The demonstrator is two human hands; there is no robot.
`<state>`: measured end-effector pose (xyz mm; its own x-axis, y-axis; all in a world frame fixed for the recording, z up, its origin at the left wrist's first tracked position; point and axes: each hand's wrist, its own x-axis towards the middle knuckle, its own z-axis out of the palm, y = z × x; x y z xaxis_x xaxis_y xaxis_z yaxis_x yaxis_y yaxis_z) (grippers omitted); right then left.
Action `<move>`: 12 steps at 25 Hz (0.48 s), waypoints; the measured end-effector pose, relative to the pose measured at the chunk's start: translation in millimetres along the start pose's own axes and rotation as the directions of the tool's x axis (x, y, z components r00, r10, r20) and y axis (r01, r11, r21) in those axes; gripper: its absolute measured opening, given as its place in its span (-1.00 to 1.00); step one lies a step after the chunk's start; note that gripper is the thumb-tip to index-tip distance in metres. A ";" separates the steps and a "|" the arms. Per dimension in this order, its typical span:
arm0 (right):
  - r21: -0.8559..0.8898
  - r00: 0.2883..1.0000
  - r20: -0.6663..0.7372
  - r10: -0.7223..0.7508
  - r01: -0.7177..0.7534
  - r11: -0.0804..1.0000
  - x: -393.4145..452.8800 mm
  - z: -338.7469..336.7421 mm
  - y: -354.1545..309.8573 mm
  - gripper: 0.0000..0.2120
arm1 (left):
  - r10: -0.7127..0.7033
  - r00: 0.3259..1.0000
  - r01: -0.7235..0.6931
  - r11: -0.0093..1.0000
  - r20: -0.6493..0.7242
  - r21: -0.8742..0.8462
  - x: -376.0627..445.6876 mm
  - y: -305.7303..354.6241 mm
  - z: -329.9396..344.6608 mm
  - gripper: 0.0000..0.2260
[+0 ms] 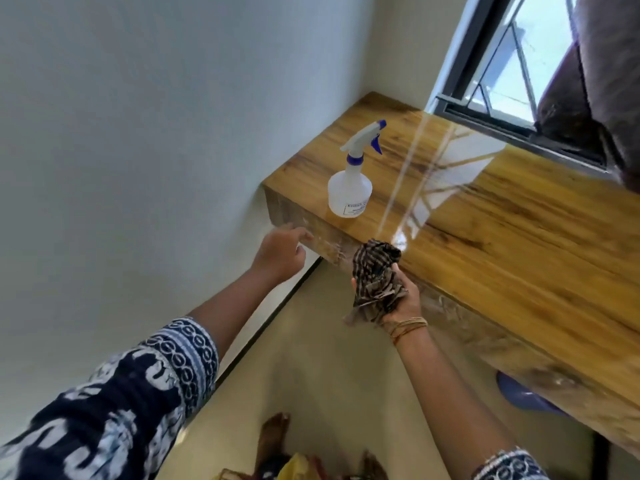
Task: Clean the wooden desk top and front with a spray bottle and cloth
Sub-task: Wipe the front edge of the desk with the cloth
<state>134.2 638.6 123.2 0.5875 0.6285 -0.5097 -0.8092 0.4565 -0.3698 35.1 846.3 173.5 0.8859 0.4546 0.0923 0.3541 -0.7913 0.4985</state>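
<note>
Nearest to me, my two patterned sleeves reach forward over the pale floor toward the wooden bench [502,237], which runs from the wall corner at upper left down to the lower right of my view. I take the bench's front edge as my landmark throughout.

My right hand [398,299] sits just below that front edge, palm up, fingers curled around a bunched striped cloth [375,271]; the wad of cloth rises to the lip of the edge and seems to touch it, though I cannot be sure. My left hand [282,252] is further along the edge toward the wall, holding nothing, fingers loosely curled with the forefinger extended to the front face [311,233], which shows pale streaks and droplets there, so it looks wet.

Above the edge, on the top surface and near the wall end, the spray bottle [351,174] stands upright and free of both hands, its nozzle pointing away from the wall along the top.

What the coming move turns on, as I judge it: the wet front face stretches along the bench's long axis, and the cloth is already at that face, while the bottle lies up and to the left of the cloth. My left hand is the nearer one to the bottle; my right is the one placed to wipe, sweeping along the face.

Beyond the top, the window [502,81] throws a bright glare across the wood.
</note>
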 end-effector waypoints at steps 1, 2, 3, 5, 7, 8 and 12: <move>0.052 1.000 -0.008 -0.019 0.020 0.998 2.6 0.1 6.8 -0.61 | 0.056 0.998 -0.056 0.998 -0.002 0.035 6.9 -5.0 -0.1 -0.72; 0.096 0.999 -0.018 -0.037 0.039 0.995 2.7 1.6 14.8 -0.62 | 0.097 0.995 -0.098 0.993 0.005 0.062 13.4 -8.0 0.5 -0.71; 0.134 0.998 -0.021 -0.053 0.055 0.989 4.5 0.1 23.6 -0.63 | 0.117 0.993 -0.119 0.989 0.028 0.084 16.6 -9.6 3.5 -0.70; 0.140 0.996 -0.051 -0.069 0.076 0.987 11.7 -0.8 36.4 -0.62 | 0.182 0.981 -0.188 0.975 0.062 0.115 28.2 -7.6 9.1 -0.69; 0.109 0.997 -0.047 -0.064 0.069 0.992 23.3 -3.3 47.6 -0.59 | 0.236 0.972 -0.235 0.965 0.004 0.121 45.7 -9.8 19.4 -0.71; 0.081 0.998 -0.032 -0.059 0.062 0.995 28.9 -6.9 54.2 -0.55 | 0.245 0.969 -0.239 0.963 -0.034 0.125 51.8 -16.6 28.8 -0.70; 0.088 0.990 0.116 -0.076 0.066 0.994 67.0 -42.5 81.0 -0.15 | 0.389 0.893 -0.367 0.921 -0.228 0.132 71.7 -64.8 86.7 -0.57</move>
<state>108.0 691.0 26.1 0.6433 0.6610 -0.3863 -0.7655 0.5507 -0.3327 101.7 894.8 73.1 0.8604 0.1916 0.4723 0.0403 -0.9493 0.3117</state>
